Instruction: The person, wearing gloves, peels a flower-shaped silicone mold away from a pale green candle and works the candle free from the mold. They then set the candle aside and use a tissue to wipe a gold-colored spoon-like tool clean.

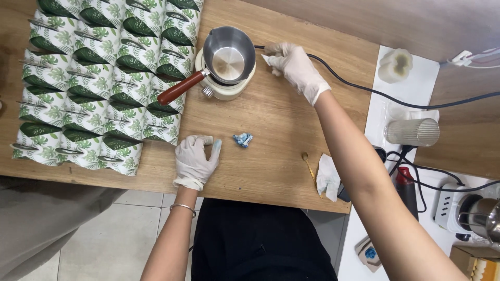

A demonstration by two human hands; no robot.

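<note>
My right hand [295, 66], in a white glove, pinches a small white tissue [267, 59] against the wooden table [271, 135] just right of a steel saucepan [228, 56]. The pan has a red-brown handle and sits on a small cream hot plate [225, 88]. My left hand [195, 161], also gloved with blue stains on the fingertips, rests flat on the table near the front edge. A small crumpled blue-and-white wad [242, 139] lies just right of it, not touched.
Rows of leaf-printed cups [99, 78] fill the table's left half. A black cable [375, 93] runs right from the hot plate. A small gold spoon [308, 165] and a tissue [328, 177] lie at the front right. A white candle [395, 65], a ribbed glass [412, 131] and a power strip [449, 205] sit on the white side surface.
</note>
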